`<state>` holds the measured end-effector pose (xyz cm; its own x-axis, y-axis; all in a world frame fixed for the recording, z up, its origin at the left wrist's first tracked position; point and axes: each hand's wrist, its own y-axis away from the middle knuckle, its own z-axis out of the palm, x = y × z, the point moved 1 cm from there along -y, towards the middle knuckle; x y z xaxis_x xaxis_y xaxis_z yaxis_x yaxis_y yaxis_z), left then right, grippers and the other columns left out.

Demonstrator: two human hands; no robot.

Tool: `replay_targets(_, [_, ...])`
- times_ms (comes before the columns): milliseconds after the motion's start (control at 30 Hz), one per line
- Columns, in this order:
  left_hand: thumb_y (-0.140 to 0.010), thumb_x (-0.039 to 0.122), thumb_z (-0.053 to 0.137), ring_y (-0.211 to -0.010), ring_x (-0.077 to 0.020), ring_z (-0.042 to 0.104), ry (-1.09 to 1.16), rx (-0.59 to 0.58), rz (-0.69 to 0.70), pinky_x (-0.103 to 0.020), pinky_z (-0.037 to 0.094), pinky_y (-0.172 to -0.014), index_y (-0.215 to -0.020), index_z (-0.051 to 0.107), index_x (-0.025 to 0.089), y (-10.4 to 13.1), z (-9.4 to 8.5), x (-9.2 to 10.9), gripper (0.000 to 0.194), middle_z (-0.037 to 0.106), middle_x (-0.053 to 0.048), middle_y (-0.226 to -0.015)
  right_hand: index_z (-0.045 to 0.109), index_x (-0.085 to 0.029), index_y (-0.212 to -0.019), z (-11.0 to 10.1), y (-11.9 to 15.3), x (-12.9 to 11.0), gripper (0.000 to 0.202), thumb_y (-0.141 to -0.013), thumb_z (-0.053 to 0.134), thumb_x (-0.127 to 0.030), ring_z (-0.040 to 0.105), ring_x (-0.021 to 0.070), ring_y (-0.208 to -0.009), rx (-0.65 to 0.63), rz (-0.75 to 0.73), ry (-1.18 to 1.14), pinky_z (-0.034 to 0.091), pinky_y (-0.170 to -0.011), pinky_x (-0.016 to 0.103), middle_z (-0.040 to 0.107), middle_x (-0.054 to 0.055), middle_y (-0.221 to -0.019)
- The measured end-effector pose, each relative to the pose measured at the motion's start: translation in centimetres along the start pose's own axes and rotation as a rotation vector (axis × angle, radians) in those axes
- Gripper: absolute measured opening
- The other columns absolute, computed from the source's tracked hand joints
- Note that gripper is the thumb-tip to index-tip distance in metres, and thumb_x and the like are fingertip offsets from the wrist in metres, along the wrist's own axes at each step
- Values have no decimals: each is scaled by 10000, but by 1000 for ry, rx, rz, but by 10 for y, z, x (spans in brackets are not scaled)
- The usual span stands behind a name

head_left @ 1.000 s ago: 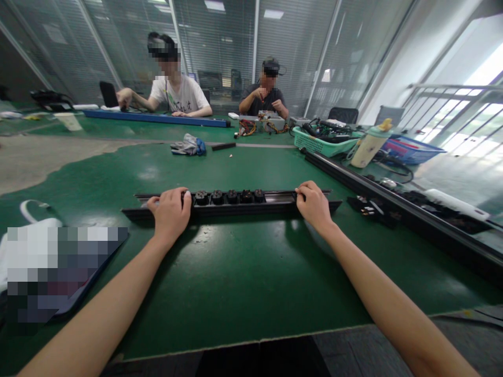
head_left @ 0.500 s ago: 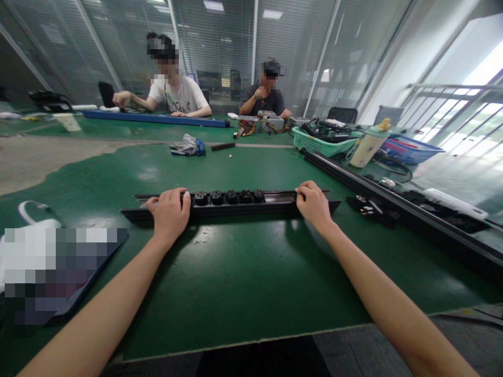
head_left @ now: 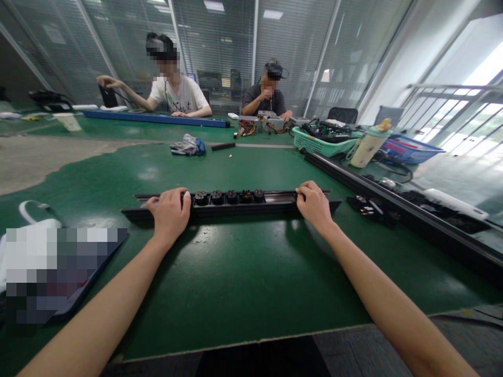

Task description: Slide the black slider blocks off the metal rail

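A black power strip housing (head_left: pixel 231 210), an open-topped channel, lies crosswise on the green table. Several round black socket modules (head_left: pixel 231 196) sit in a row inside it, left of centre. To the right of them the channel's bare metal inside shows. My left hand (head_left: pixel 171 212) is closed over the left part of the housing, its fingers covering whatever lies beneath. Near the right end my right hand (head_left: pixel 313 205) is closed on the housing, thumb and fingers at its rim. The undersides of both grips are hidden.
A long black rail (head_left: pixel 393 201) runs diagonally at the right, beside black parts (head_left: pixel 373 208). Farther back are a green basket (head_left: pixel 320 144), a cup (head_left: pixel 367 149), gloves (head_left: pixel 188 145) and a blue bar (head_left: pixel 157 119). Two people sit opposite. A dark-edged pixelated object (head_left: pixel 106 251) lies left.
Both my hands and the housing look unmoved. Across the table, the left person's hand has risen from the blue bar; the other person's head and raised hand have shifted slightly.
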<state>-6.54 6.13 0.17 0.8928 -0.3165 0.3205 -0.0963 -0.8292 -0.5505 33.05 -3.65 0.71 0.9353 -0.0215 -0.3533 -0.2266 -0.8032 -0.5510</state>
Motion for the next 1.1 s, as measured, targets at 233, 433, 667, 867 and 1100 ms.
replay_targets(233, [-1069,430,311,-1295,-355,627,-2,-1,-2,-560,309,-1123,-1218,671,215,0,-2,2,445,750,-186,-1327,781,-199,-915,-1,0,-1,290,-953,493,-189,666,293,-1014,-14,5,6,566,-827,431,718,153,-1177])
replay_targets(433, [-1068,427,313,-1296,-357,627,-10,-5,-6,-558,303,-1136,-1224,673,202,0,-1,1,452,745,-189,-1335,778,-187,-941,-2,0,-2,292,-954,487,-161,678,291,-1046,-28,13,36,567,-854,419,719,151,-1200])
replay_targets(667, [-1062,424,317,-1296,-359,626,-9,-2,-15,-558,307,-1134,-1223,676,202,0,0,1,451,745,-188,-1336,745,-185,-961,-3,0,-4,249,-947,499,-143,675,289,-1060,-39,18,53,557,-848,399,708,151,-1208])
replay_targets(867, [-1069,415,308,-1308,-360,627,-17,-16,-16,-561,303,-1136,-1234,675,193,0,-1,1,460,741,-191,-1339,701,-202,-953,0,2,-1,177,-973,526,-184,661,284,-1059,-7,-12,62,542,-835,383,695,146,-1178])
replay_targets(1100, [-1070,422,311,-1297,-364,630,-14,-6,-6,-560,307,-1129,-1233,678,186,0,0,0,466,748,-197,-1318,682,-216,-946,2,2,4,165,-1012,531,-209,656,271,-1035,-4,-29,52,525,-820,375,688,131,-1163])
